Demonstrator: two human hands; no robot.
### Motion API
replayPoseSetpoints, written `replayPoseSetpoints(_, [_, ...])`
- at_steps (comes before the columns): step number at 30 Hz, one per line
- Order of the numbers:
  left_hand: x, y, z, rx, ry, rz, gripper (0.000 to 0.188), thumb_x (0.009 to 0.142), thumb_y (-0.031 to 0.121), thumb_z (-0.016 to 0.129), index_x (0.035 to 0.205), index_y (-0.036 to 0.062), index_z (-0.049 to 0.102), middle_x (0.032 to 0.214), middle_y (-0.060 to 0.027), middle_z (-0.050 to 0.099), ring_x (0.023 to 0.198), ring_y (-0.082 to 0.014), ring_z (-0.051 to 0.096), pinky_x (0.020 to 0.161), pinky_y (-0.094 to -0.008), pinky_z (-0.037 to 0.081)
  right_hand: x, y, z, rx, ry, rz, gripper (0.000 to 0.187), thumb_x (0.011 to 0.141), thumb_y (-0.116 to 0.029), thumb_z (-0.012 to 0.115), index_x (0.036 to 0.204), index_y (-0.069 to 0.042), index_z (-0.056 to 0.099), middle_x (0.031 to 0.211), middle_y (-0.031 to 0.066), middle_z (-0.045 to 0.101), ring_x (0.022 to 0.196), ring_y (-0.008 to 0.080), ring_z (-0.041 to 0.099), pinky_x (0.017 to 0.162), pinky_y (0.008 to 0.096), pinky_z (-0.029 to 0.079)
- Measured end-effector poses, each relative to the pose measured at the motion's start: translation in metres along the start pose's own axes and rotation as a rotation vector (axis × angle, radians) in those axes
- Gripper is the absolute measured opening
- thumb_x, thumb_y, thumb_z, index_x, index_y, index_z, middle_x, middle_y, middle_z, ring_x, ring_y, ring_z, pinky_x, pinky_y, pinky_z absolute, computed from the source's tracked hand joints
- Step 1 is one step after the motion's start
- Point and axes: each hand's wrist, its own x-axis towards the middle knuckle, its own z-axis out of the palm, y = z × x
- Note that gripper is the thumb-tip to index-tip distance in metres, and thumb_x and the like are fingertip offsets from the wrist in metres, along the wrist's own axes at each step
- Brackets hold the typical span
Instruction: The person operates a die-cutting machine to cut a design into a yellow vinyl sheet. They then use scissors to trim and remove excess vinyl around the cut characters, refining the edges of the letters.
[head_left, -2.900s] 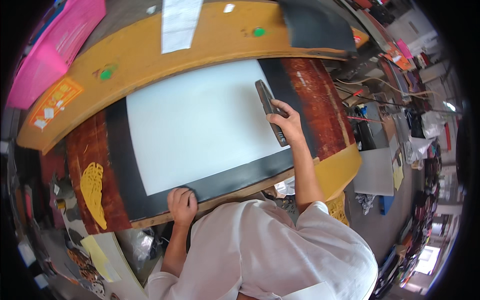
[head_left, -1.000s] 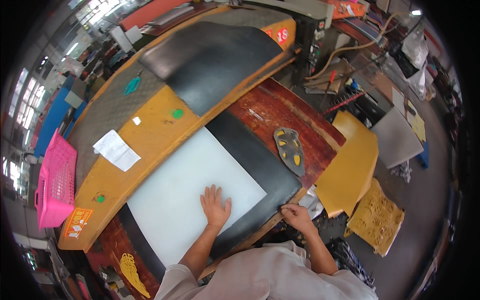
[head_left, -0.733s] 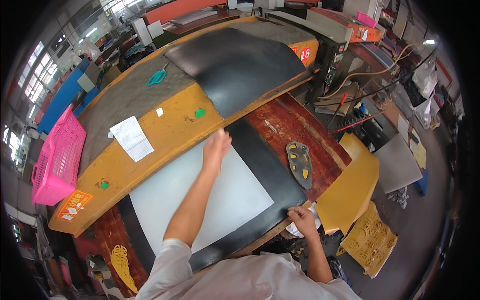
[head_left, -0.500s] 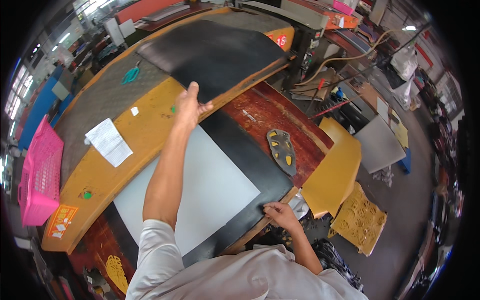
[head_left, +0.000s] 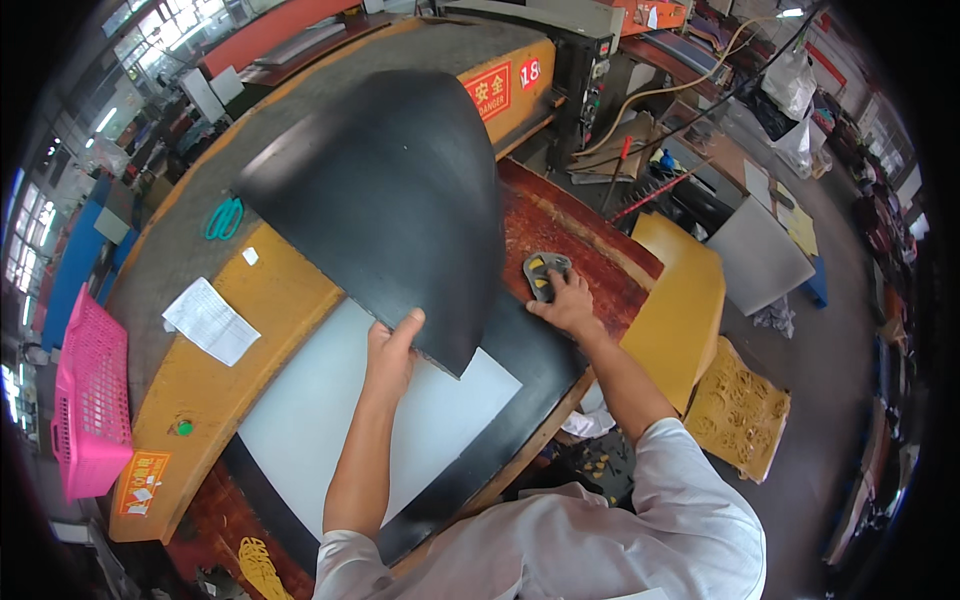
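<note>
Head view: across the bottom of the frame, a pale shirt [head_left: 610, 540]. At the lower left, a yellow openwork piece [head_left: 260, 570] on a dark red tabletop [head_left: 530, 225]. Just left of centre, left hand [head_left: 392, 355] with thumb on top and fingers under, pinching the near edge of a black sheet [head_left: 400, 190], raised and curved toward the upper left. Below it, a white board [head_left: 440, 410] on a dark mat [head_left: 540, 335]. Right of centre, right hand [head_left: 567, 302] with fingers spread, at a grey piece [head_left: 543, 275] with yellow bits in its openings; exact fingertip contact impossible to tell. At the left, on a yellow beam [head_left: 210, 385]: an orange label [head_left: 143, 480] with characters partly under white scraps, a green button [head_left: 184, 428], a paper [head_left: 212, 320] with writing too small to read. Beyond, teal scissors [head_left: 224, 218]. At the upper centre, on the beam's far end, a rectangular red label [head_left: 488, 90] with white lettering and a red sticker [head_left: 530, 72] with white figures.
</note>
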Motion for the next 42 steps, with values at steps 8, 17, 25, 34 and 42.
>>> replayPoseSetpoints(8, [0.015,0.038,0.010,0.066,0.139,-0.018,0.061,0.108,0.039,0.063,0.148,-0.0049,0.051,0.141,-0.0151,0.063,0.126,-0.0244,0.065,0.101,-0.0383,0.055,0.018,-0.010,0.008,0.008,0.054,0.022,0.084,0.071,-0.040,0.083,0.150,-0.027,0.060,0.163,0.0165,0.039,0.142,0.0470,0.043,0.114,0.0599,0.046])
replayPoseSetpoints(17, [0.013,0.049,0.010,-0.162,-0.042,0.031,0.063,0.109,0.046,0.059,0.148,-0.0036,0.049,0.139,-0.0136,0.063,0.122,-0.0231,0.067,0.097,-0.0373,0.060,-0.127,-0.099,0.021,0.053,-0.190,-0.682,0.067,0.069,-0.030,0.080,0.135,-0.022,0.071,0.150,0.0187,0.050,0.137,0.0435,0.048,0.112,0.0560,0.046])
replayPoseSetpoints(25, [0.023,0.062,0.001,-0.127,0.075,-0.127,0.066,0.109,0.058,0.053,0.145,0.0036,0.056,0.137,-0.0081,0.068,0.123,-0.0195,0.068,0.098,-0.0398,0.060,-0.204,-0.207,0.108,-0.061,-0.355,-1.183,0.056,0.077,-0.028,0.080,0.132,-0.020,0.075,0.148,0.0119,0.051,0.135,0.0418,0.045,0.106,0.0538,0.042])
replayPoseSetpoints(34, [0.059,0.074,-0.011,-0.330,0.169,0.068,0.046,0.109,0.026,0.062,0.145,-0.0015,0.052,0.139,-0.0158,0.063,0.125,-0.0286,0.065,0.100,-0.0464,0.060,-0.111,-0.053,-0.007,1.123,-0.909,-0.102,0.076,0.103,-0.064,0.059,0.149,-0.003,0.054,0.149,0.0196,0.059,0.130,0.0297,0.063,0.101,0.0488,0.057])
replayPoseSetpoints(42, [-0.016,-0.009,0.061,-0.448,-0.221,-0.147,0.047,0.110,0.024,0.057,0.147,-0.0052,0.049,0.136,-0.0238,0.065,0.111,-0.0397,0.074,0.080,-0.0545,0.069,-0.074,-0.029,-0.049,1.883,-0.484,0.228,0.083,0.097,-0.061,0.070,0.154,-0.004,0.052,0.147,0.0160,0.062,0.136,0.0312,0.058,0.116,0.0467,0.048])
